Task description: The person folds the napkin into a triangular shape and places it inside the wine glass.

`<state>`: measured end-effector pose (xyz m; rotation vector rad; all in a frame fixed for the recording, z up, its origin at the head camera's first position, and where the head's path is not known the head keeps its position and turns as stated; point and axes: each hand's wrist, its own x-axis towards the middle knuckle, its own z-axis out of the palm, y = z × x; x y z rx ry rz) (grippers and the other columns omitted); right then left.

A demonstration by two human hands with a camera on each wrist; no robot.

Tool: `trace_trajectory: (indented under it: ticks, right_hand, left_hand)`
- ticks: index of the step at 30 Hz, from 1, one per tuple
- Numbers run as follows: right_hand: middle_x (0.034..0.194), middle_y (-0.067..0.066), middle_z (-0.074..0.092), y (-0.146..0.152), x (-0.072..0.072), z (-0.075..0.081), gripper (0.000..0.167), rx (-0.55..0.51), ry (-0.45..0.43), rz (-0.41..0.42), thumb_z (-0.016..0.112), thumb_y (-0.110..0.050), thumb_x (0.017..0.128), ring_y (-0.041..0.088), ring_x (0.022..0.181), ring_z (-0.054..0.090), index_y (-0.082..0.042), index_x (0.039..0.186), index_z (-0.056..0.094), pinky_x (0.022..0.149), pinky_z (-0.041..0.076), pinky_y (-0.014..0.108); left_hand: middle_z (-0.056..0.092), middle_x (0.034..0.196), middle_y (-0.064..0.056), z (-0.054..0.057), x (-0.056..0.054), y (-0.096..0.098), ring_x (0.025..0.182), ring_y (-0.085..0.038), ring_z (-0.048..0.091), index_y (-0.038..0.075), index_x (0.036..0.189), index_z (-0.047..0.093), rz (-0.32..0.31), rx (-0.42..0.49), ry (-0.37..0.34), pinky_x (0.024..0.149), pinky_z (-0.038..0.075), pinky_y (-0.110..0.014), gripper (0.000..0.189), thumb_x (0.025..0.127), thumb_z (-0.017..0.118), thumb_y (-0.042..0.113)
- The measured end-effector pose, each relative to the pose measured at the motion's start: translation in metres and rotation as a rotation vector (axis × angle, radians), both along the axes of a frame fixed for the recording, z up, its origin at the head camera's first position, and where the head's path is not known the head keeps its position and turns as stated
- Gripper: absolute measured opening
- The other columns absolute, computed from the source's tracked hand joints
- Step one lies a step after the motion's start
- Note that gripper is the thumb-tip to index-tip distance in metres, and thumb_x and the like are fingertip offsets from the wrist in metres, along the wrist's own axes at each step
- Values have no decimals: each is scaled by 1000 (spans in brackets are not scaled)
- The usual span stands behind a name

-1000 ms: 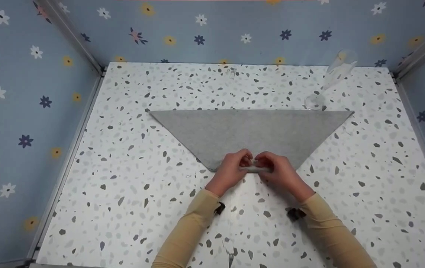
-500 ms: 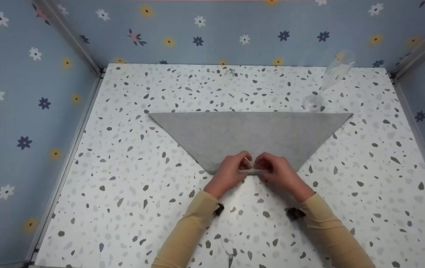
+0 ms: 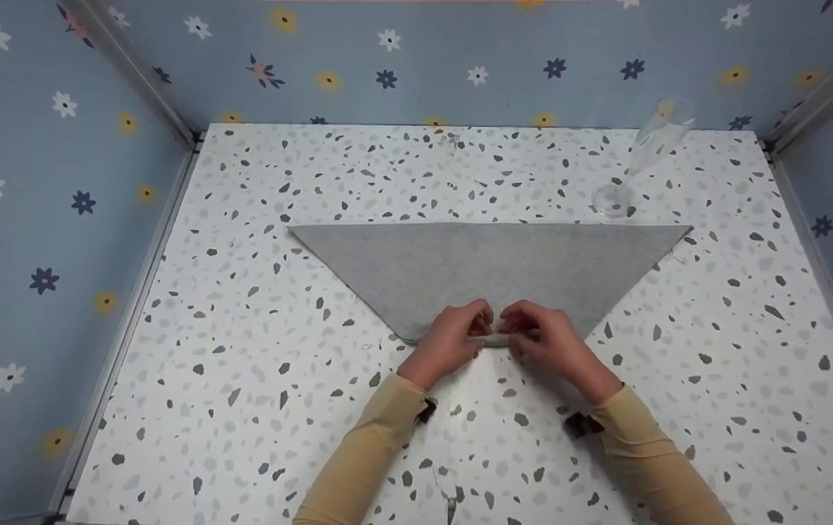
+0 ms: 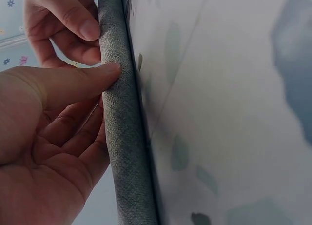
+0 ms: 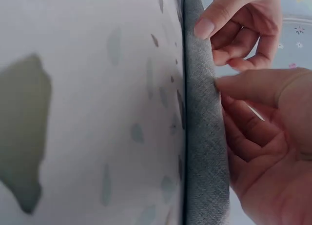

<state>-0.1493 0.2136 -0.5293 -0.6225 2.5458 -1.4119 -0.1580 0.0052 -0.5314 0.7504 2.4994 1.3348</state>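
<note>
A grey cloth (image 3: 474, 270) lies on the speckled table as a wide trapezoid, its long straight edge on the far side. Along the near, shorter edge runs a rolled strip, thick and rounded in the left wrist view. My left hand (image 3: 449, 339) pinches this roll, with its thumb (image 4: 105, 76) on the near side and its fingers curled behind. Close beside it, my right hand (image 3: 551, 341) pinches the same roll (image 5: 204, 122) between thumb and curled fingers. A small gap separates the two hands. Part of the roll is hidden under them.
A tall clear glass (image 3: 656, 142) with a round foot stands beyond the cloth's far edge, toward the right. Blue flowered panels (image 3: 431, 65) enclose the back and sides of the table (image 3: 241, 408). A seam runs down the tabletop between my forearms.
The cloth has shifted slightly toward me, its far edge now a little farther from the glass's foot. Both hands keep their pinch on the roll and have come slightly nearer with it.
</note>
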Motion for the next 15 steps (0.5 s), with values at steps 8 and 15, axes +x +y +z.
trace_trajectory:
  ticks: [8, 15]
  right_hand:
    - [90, 2, 69, -2, 9, 6, 31, -16, 83, 14, 66, 7, 84, 12, 85, 66, -3, 113, 61, 77, 54, 33]
    - [94, 3, 70, 0, 7, -1, 36, 9, 109, 35, 69, 6, 83, 16, 86, 67, -4, 116, 60, 74, 55, 34]
  left_hand:
    - [68, 91, -7, 1, -9, 0, 87, -14, 64, 3, 101, 56, -31, 13, -18, 78, 50, -23, 28, 81, 63, -14]
    - [68, 92, -9, 1, -15, -2, 89, -17, 65, 2, 102, 56, -70, 33, -49, 80, 50, -25, 25, 83, 62, -13]
